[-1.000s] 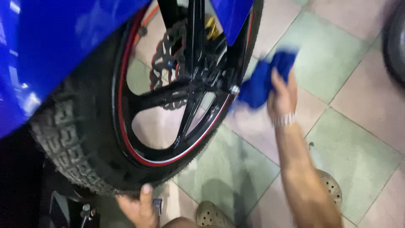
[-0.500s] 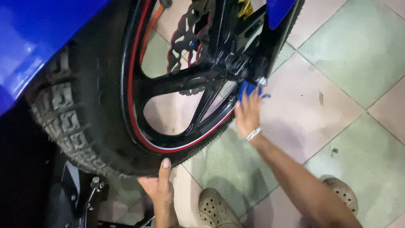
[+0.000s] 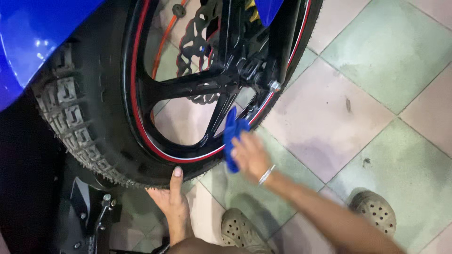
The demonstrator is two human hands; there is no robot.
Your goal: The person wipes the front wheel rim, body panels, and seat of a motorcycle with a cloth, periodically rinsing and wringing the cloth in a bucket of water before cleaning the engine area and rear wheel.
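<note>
Right hand (image 3: pixel 252 157) grips a blue cloth (image 3: pixel 233 136) against the black red-striped motorcycle wheel rim (image 3: pixel 141 127), wiping under way, while the open left hand (image 3: pixel 172 200) braces the knobbly black tyre (image 3: pixel 70 122).

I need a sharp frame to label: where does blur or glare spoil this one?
Head view: right hand and blue cloth are slightly motion-blurred; glare patches sit on the blue fairing; the lower left corner is deep shadow; tyre tread stays crisp.

A soft blue cloth (image 3: pixel 233 136) is pressed to the glossy black wheel rim (image 3: pixel 188 153); the rubber tyre (image 3: pixel 80 127) looks matt and knobbly; the blue fairing (image 3: pixel 33 37) is shiny plastic; the floor tiles (image 3: pixel 386 61) appear smooth and dull.
</note>
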